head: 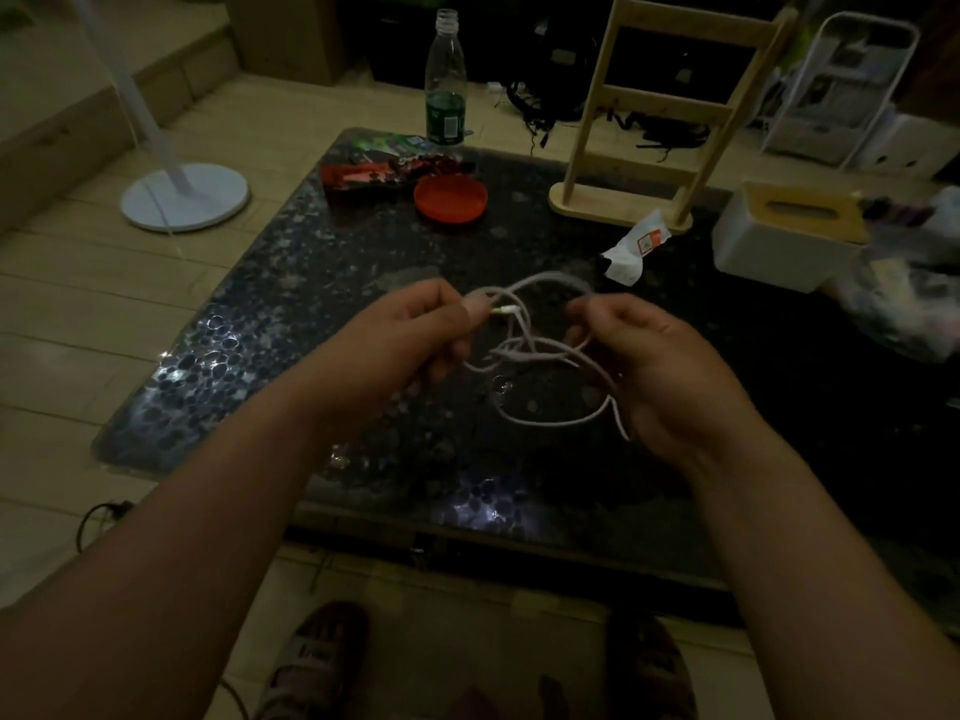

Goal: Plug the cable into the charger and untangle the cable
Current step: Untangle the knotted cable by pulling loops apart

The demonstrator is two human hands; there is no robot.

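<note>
A thin white cable (535, 356) hangs in tangled loops between my two hands, just above a dark speckled table (291, 283). My left hand (415, 330) pinches one end of the cable, where a small white plug (506, 310) sticks out past my thumb. My right hand (654, 366) grips another stretch of the cable, and a loop drops below it and curls past my palm. I see no charger in the dim view.
On the far side of the table stand a clear bottle (445, 80), a red lid (451, 196), red snack wrappers (374, 174), a wooden rack (649, 122), a crumpled white packet (636, 246) and a tissue box (784, 241). A white lamp base (184, 197) stands on the floor to the left.
</note>
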